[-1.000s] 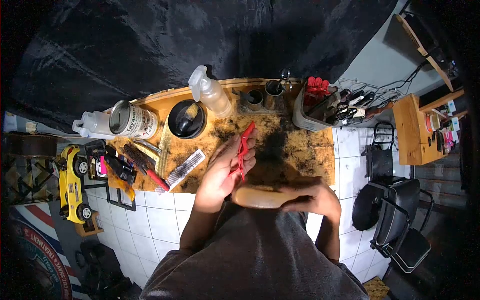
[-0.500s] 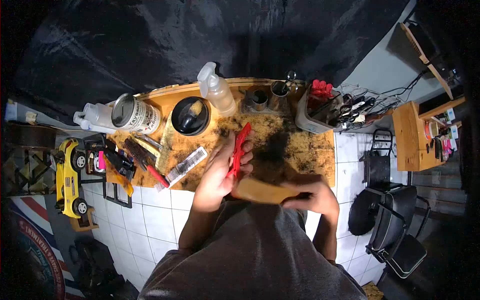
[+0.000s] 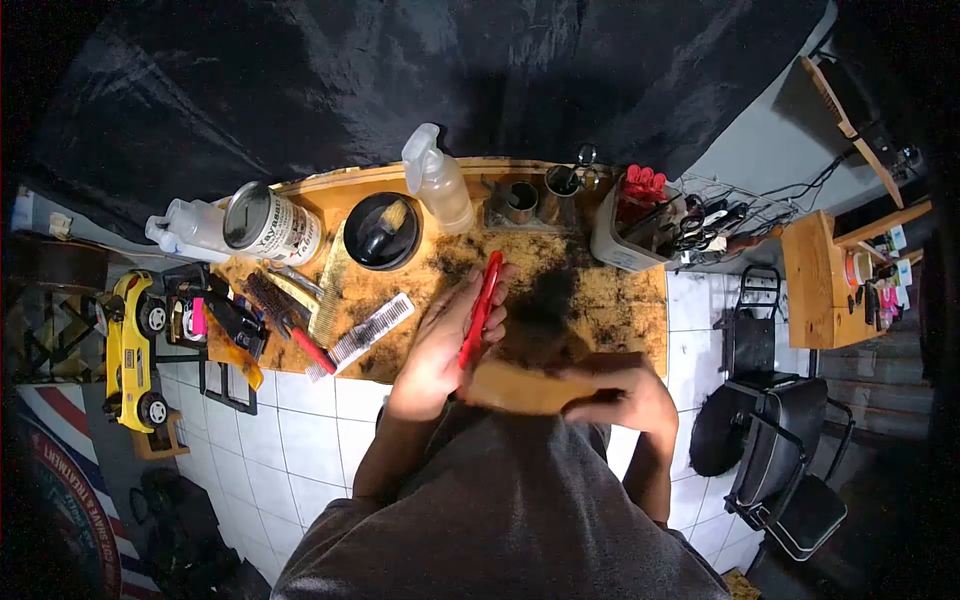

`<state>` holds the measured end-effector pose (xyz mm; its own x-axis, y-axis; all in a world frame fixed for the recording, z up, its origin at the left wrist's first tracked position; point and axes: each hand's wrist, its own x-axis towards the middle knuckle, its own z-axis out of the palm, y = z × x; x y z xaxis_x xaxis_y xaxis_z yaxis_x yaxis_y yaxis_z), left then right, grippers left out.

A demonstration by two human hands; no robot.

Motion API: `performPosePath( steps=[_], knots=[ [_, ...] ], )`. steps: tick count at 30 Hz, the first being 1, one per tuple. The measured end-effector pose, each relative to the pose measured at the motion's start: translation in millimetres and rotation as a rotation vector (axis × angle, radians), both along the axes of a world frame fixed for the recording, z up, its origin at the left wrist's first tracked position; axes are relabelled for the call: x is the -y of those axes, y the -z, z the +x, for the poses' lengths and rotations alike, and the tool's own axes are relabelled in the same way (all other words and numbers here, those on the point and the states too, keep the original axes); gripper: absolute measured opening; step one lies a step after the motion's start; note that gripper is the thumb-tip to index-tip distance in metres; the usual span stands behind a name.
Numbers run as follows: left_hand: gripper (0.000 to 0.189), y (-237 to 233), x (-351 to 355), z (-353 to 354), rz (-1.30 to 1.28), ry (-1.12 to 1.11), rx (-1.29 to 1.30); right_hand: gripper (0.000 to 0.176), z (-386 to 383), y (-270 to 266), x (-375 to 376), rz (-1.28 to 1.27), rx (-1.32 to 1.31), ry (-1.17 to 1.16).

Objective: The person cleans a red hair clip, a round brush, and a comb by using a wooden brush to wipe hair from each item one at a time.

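Person's left hand [image 3: 440,350]: fingers curled round a slim, glossy red tool [image 3: 482,312], over a black-stained wooden table [image 3: 630,310]. Right hand [image 3: 635,393]: pinching one end of a tan, rounded, oblong implement [image 3: 522,388], near table's front edge.

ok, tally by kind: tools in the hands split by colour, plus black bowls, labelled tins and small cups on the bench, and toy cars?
Red tool, left hand: 1
Tan tool, right hand: 1
Black bowl: 1
Labelled tin: 1
Small cups: 2
Toy car: 1
Total: 7
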<state>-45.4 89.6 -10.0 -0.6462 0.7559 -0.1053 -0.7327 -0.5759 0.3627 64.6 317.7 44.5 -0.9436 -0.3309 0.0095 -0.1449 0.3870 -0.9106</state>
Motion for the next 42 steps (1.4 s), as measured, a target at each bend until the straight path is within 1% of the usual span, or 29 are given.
performPosePath(
  steps=[1, 2, 3, 4, 5, 6, 7, 8, 11, 12, 14, 16, 17, 18, 20, 21, 22, 24, 26, 29, 31, 32, 34, 35, 36, 38, 39, 40, 42],
  knots=[
    [0.04, -10, -7, 5, -0.29, -0.121, 0.015, 0.044, 1, 3, 5, -0.07, 0.081, 0.136],
    [0.039, -24, -14, 9, -0.579, -0.239, 0.03, 0.042, 2, -4, 7, 0.024, 0.094, 0.268],
    [0.037, -49, -21, 11, -0.629, -0.216, 0.024, 0.041, -4, 0, 12, -0.017, 0.056, 0.366],
    [0.037, -40, -19, 11, -0.628, -0.217, 0.023, 0.04, -8, 4, 15, -0.06, 0.015, 0.461],
    [0.035, -24, -15, 10, -0.531, -0.243, 0.031, 0.04, -8, 4, 14, -0.06, 0.012, 0.459],
    [0.034, -20, -14, 9, -0.433, -0.269, 0.04, 0.04, -7, 3, 10, 0.03, 0.093, 0.336],
    [0.032, -18, -18, 4, -0.491, -0.326, 0.022, 0.04, -6, 1, 8, 0.122, 0.173, 0.214],
    [0.032, -18, -15, 2, -0.49, -0.327, 0.02, 0.041, -5, -2, 11, 0.067, 0.185, 0.131],
    [0.031, -12, 3, -5, -0.194, -0.198, -0.003, 0.043, -5, 1, 9, 0.08, 0.055, -0.012],
    [0.031, -14, 1, -3, -0.197, -0.2, -0.001, 0.042, -6, -1, 10, 0.03, 0.03, 0.049],
    [0.031, -22, -9, 2, -0.578, -0.38, 0.029, 0.041, -7, 0, 15, -0.021, 0.008, 0.112],
    [0.03, -25, -8, 6, -0.621, -0.317, 0.01, 0.039, -13, 3, 24, -0.094, 0.006, 0.484],
    [0.029, -18, -7, 8, -0.593, -0.286, -0.012, 0.039, -17, 3, 27, -0.112, -0.018, 0.533],
    [0.029, -16, -5, 10, -0.566, -0.255, -0.034, 0.039, -16, 5, 24, -0.111, -0.019, 0.532],
    [0.026, -18, -5, 10, -0.485, -0.232, -0.075, 0.038, -12, 11, 15, 0.196, -0.009, 0.277],
    [0.026, -19, -10, 8, -0.551, -0.315, -0.061, 0.041, -12, 5, 17, 0.062, 0.029, 0.212],
    [0.025, -20, -13, 7, -0.617, -0.398, -0.047, 0.041, -10, 5, 16, 0.063, 0.028, 0.208],
    [0.026, -19, -6, 4, -0.723, -0.388, -0.037, 0.045, -4, 9, 8, 0.143, 0.089, 0.04],
    [0.027, -8, 5, 1, -0.424, -0.292, -0.04, 0.048, -4, 10, 2, 0.112, 0.124, -0.035],
    [0.029, -24, -2, 2, -0.48, -0.352, 0.036, 0.051, -1, 1, 3, 0.224, 0.156, -0.037],
    [0.029, -25, -14, 2, -0.623, -0.486, 0.053, 0.044, 2, 9, 2, 0.07, 0.145, 0.141],
    [0.029, -27, -13, 3, -0.623, -0.487, 0.052, 0.044, 2, 13, 4, 0.07, 0.143, 0.14],
    [0.03, -35, -12, 6, -0.581, -0.338, 0.175, 0.036, -1, 15, 15, -0.226, 0.153, 0.458],
    [0.028, -41, -20, 8, -0.528, -0.356, 0.233, 0.032, -4, 9, 21, -0.278, 0.091, 0.482],
    [0.028, -35, -24, 7, -0.525, -0.355, 0.229, 0.032, -6, 6, 27, -0.277, 0.086, 0.484],
    [0.025, -18, -26, 6, -0.136, -0.385, 0.503, 0.037, -8, 3, 35, -0.164, -0.053, 0.558],
    [0.027, -22, -28, 0, -0.179, -0.403, 0.622, 0.039, -7, 8, 36, -0.173, -0.103, 0.532],
    [0.027, -18, -29, -1, -0.175, -0.405, 0.62, 0.039, -6, 8, 38, -0.171, -0.107, 0.529],
    [0.03, -8, -31, -6, 0.069, -0.449, 0.547, 0.042, -6, 7, 42, 0.023, -0.365, 0.431]
  ],
)
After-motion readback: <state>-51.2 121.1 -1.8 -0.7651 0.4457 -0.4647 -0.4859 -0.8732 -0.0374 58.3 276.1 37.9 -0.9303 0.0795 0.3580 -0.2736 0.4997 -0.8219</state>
